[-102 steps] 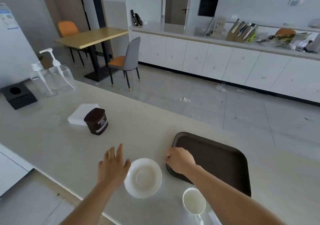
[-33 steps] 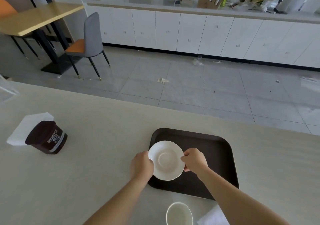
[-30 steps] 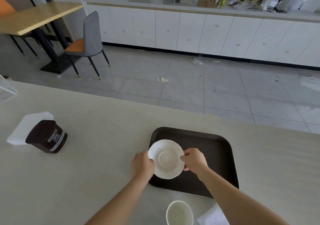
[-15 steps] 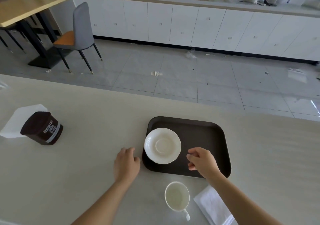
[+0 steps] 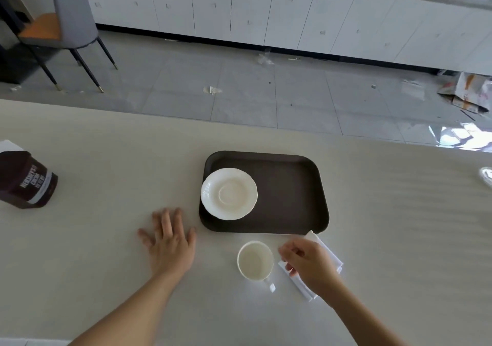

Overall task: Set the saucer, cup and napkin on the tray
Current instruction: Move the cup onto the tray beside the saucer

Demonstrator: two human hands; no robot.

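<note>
Saucer [image 5: 229,193] down on tray [image 5: 290,193], left side; cup [image 5: 255,260] and napkin [image 5: 326,255] not yet moved, on counter just below; right hand [image 5: 308,264] loosely curled over napkin, empty; left hand [image 5: 170,241] spread flat.

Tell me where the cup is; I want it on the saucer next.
In the head view, the cup stands on the counter just in front of the tray, between the left hand and the right hand.

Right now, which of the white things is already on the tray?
The saucer, on the tray's left side. The cup and napkin sit on the counter in front of it.
</note>
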